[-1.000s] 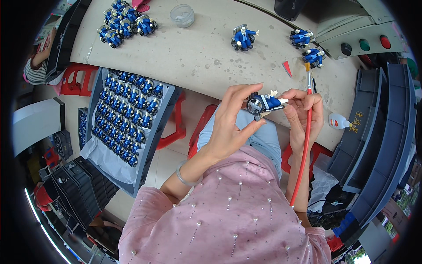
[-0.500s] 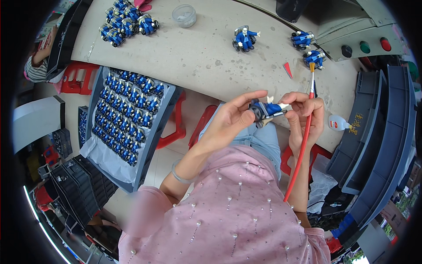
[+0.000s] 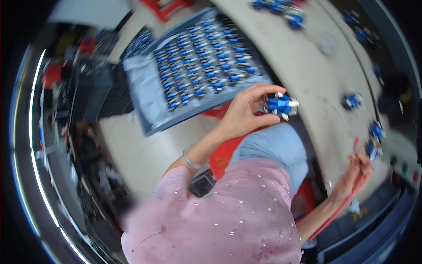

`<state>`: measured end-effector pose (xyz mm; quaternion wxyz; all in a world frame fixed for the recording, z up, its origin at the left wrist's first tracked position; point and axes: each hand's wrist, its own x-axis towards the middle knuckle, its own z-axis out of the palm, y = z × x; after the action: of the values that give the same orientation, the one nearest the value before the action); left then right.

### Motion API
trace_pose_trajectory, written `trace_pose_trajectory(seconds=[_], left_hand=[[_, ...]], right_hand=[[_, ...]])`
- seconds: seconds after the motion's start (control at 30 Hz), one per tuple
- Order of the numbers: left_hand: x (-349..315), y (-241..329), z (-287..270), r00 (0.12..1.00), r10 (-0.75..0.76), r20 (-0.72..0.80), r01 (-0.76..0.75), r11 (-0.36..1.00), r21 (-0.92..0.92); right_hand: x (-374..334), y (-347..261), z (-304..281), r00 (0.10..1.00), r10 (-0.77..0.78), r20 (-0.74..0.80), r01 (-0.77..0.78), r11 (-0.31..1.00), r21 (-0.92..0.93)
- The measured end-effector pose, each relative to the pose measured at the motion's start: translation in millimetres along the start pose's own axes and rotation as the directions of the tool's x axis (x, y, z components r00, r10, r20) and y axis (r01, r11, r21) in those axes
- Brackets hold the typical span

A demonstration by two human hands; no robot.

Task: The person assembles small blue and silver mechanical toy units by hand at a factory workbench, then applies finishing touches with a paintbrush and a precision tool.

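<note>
My left hand (image 3: 246,110) grips a small figurine (image 3: 281,104) in a blue suit, seated in a wheelchair, between thumb and fingers. It holds the figurine near the table's edge, beside a grey tray (image 3: 140,115) lined with paper and filled with rows of like figurines (image 3: 200,59). Over the table's near right part, my right hand (image 3: 357,174) is closed around a long red paintbrush (image 3: 336,216). The handle slants down along my forearm; the bristles cannot be made out in the blur.
On the table (image 3: 303,66) stand a lone figurine (image 3: 351,101), a pair of figurines (image 3: 375,140) and a clear round tub (image 3: 327,44). A red wedge (image 3: 356,143) lies near my right hand. A white bottle (image 3: 353,205) is below it. Red stools (image 3: 222,159) stand under the table.
My view has swung left toward the tray. My hands have parted: the left carries the figurine toward the tray, while the right has let go of it and keeps the paintbrush.
</note>
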<state>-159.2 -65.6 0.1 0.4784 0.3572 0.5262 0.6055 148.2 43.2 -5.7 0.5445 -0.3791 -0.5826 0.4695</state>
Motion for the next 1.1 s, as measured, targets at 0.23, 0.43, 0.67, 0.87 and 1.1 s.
trace_pose_trajectory(seconds=[0.23, 0.43, 0.67, 0.87, 1.1], left_hand=[[-94.0, -26.2, -202.3, 0.716, 0.293, -0.634, 0.199, 0.784, 0.588], [-145.9, -31.5, -354.5, 0.571, 0.459, -0.681, 0.556, 0.393, 0.732], [-90.4, -58.4, -480.1, 0.623, 0.575, -0.530, 0.567, 0.135, 0.813], [-37.9, -85.9, -510.3, 0.663, 0.509, -0.549, 0.588, 0.100, 0.803], [-39.4, -98.5, -512.9, 0.591, 0.568, -0.573, 0.657, 0.074, 0.750]], right_hand=[[11.0, 1.1, 4.3, 0.982, 0.063, 0.180, -0.070, 0.997, 0.032], [18.7, 4.9, 18.3, 0.956, 0.064, 0.286, -0.079, 0.996, 0.041], [20.1, -10.4, 19.7, 0.961, 0.079, 0.265, -0.041, 0.988, -0.147], [9.6, -43.0, 14.4, 0.983, -0.020, 0.182, 0.080, 0.941, -0.328], [16.4, -60.1, 17.7, 0.979, -0.178, 0.104, 0.205, 0.888, -0.412]])
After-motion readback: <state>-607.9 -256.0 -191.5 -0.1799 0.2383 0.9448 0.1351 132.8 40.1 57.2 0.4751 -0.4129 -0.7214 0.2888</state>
